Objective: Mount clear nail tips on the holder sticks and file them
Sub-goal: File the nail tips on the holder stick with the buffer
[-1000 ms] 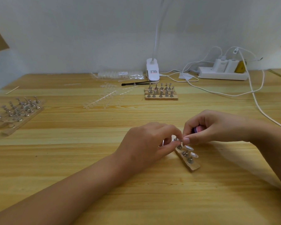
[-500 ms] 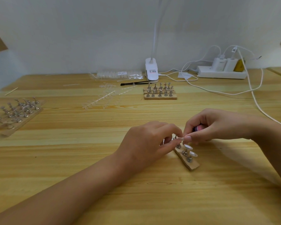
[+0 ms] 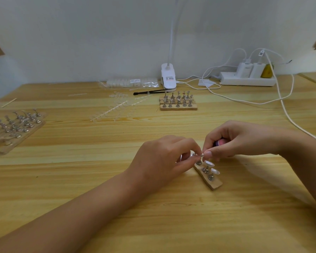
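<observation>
Both hands meet over the middle of the wooden surface (image 3: 199, 225). The left hand (image 3: 164, 159) pinches a clear nail tip (image 3: 201, 155) between thumb and forefinger, and the right hand (image 3: 241, 141) pinches the same tip from the other side. Its remaining fingers (image 3: 224, 133) curl round a pink object (image 3: 220, 142) that is mostly hidden. The tip sits just above the far end of a wooden holder strip (image 3: 214, 185) lying slantwise on the surface; whether it touches a stick there cannot be told. On the strip's near half, two holder sticks (image 3: 205, 169) already carry tips. Farther back stand a second holder block (image 3: 178, 107), clear sprues (image 3: 115, 111), a clip lamp (image 3: 169, 77) and a power strip (image 3: 248, 81).
</observation>
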Demonstrator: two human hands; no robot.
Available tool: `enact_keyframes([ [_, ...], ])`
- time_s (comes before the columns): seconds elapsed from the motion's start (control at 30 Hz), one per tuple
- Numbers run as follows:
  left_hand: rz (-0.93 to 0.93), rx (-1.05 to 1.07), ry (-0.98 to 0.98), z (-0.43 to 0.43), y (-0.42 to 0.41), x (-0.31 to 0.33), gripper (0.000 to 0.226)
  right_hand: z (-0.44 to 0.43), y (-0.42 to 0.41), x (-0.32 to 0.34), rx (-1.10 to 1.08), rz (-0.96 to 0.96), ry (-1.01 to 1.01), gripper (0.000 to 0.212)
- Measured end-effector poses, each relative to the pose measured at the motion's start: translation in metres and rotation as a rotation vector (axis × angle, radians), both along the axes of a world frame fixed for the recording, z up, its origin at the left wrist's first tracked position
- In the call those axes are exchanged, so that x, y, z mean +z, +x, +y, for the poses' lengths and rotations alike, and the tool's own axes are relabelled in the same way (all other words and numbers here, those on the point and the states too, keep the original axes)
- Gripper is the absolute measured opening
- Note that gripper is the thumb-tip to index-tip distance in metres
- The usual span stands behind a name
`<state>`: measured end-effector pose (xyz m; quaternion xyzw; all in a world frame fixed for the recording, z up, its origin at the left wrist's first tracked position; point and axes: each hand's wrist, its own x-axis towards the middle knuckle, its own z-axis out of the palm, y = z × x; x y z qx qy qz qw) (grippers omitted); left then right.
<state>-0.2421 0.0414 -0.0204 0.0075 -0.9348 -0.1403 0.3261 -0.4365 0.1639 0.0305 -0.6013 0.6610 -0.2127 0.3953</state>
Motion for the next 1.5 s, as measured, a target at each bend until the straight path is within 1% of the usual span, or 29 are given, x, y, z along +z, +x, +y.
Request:
enact_keyframes([
  [0.13,0.018,-0.003,-0.032,0.001,0.000,0.002,0.014,0.000,0.001,0.000,-0.001,-0.013,0.023,0.019],
  [0.33,0.064,0.004,-0.233,0.002,0.000,0.005,0.016,0.000,0.003,-0.001,-0.003,-0.028,0.034,0.015],
  [0.43,0.024,0.012,-0.365,0.000,0.002,0.006,0.019,0.001,0.002,0.000,-0.016,-0.040,0.064,0.019],
  [0.5,0.010,0.005,-0.402,0.000,0.004,0.005,0.016,0.002,0.000,0.001,-0.004,-0.059,0.084,0.016],
  [0.57,0.014,-0.012,-0.318,0.001,0.004,0.006,0.017,0.002,-0.001,0.000,0.003,-0.072,0.085,0.009],
  [0.67,0.014,-0.005,-0.092,0.001,0.005,0.009,0.029,0.002,-0.002,0.000,0.003,-0.066,0.092,0.009],
  [0.73,-0.019,0.022,0.007,-0.001,0.006,0.007,0.028,0.002,-0.003,-0.001,0.001,-0.066,0.103,0.009],
  [0.83,-0.113,0.064,0.068,-0.004,0.006,0.001,0.025,0.002,-0.005,-0.001,-0.001,-0.067,0.114,0.012],
  [0.97,-0.210,0.054,0.137,-0.005,0.004,-0.002,0.024,0.001,-0.006,-0.003,-0.018,-0.054,0.099,0.013],
  [1.07,-0.237,0.064,0.166,-0.002,0.002,-0.002,0.017,0.001,-0.007,-0.002,-0.012,-0.037,0.084,0.017],
  [1.17,-0.244,0.070,0.281,0.003,0.000,-0.001,0.008,0.002,-0.008,-0.002,0.007,-0.025,0.085,0.017],
  [1.23,-0.253,0.060,0.350,0.005,-0.001,-0.001,0.007,0.002,-0.008,-0.001,0.007,-0.017,0.087,0.017],
  [1.3,-0.245,0.060,0.333,0.007,0.000,-0.002,0.007,0.002,-0.008,-0.001,0.002,-0.013,0.088,0.017],
  [1.37,-0.186,0.078,0.169,0.010,0.001,-0.002,0.009,0.002,-0.008,-0.002,-0.009,-0.016,0.085,0.016],
  [1.43,-0.103,0.087,0.023,0.012,0.001,-0.001,0.016,0.002,-0.007,-0.003,-0.027,-0.019,0.084,0.014],
  [1.5,-0.027,0.081,0.006,0.012,0.001,-0.002,0.017,0.001,-0.007,-0.002,-0.034,-0.015,0.090,0.015],
])
